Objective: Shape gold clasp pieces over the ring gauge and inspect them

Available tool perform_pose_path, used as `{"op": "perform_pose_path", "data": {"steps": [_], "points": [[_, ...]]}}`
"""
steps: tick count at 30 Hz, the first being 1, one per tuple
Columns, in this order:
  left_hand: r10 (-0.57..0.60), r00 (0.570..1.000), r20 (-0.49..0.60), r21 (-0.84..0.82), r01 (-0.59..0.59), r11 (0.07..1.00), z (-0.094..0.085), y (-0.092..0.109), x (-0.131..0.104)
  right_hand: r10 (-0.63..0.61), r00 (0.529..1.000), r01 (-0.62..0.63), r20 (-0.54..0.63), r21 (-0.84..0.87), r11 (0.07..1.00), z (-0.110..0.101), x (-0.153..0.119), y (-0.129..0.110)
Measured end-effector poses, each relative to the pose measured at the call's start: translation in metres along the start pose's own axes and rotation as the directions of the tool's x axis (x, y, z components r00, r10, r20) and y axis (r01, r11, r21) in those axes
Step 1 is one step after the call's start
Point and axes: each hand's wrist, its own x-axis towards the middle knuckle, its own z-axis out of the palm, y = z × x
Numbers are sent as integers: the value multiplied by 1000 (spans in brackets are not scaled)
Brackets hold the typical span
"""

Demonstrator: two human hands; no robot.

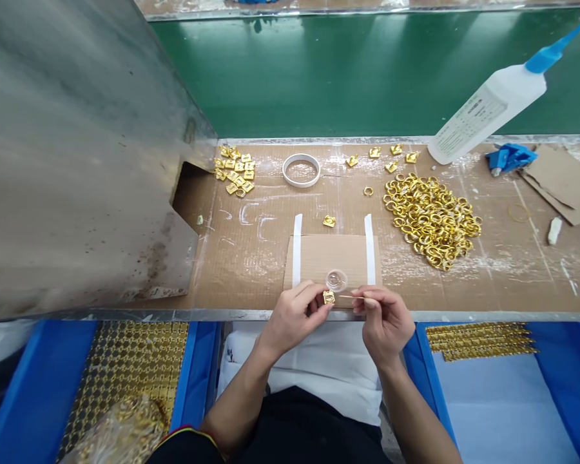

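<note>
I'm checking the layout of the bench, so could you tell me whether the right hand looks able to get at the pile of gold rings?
Probably yes: the pile lies just beyond the right hand, with nothing standing between.

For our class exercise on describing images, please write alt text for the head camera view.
A person's left hand holds a small gold piece while the right hand holds a thin stick, beside a small clear dish. Gold rings are heaped to the right; a white bottle stands behind them.
</note>
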Motion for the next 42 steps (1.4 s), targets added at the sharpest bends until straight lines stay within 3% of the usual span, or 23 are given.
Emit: {"op": "perform_pose_path", "data": {"steps": [8,15,42], "points": [[20,1000,5,2,-20,1000,-1,2,2,-71,989,85,132,-106,991,-1,-6,5],[19,1000,9,-5,-19,1000,1,-1,1,-113,978,146,177,-186,972,-4,-5,7],[12,1000,21,-3,-12,1000,0,0,0,-112,975,147,190,-178,973,-5,-4,6]]}}
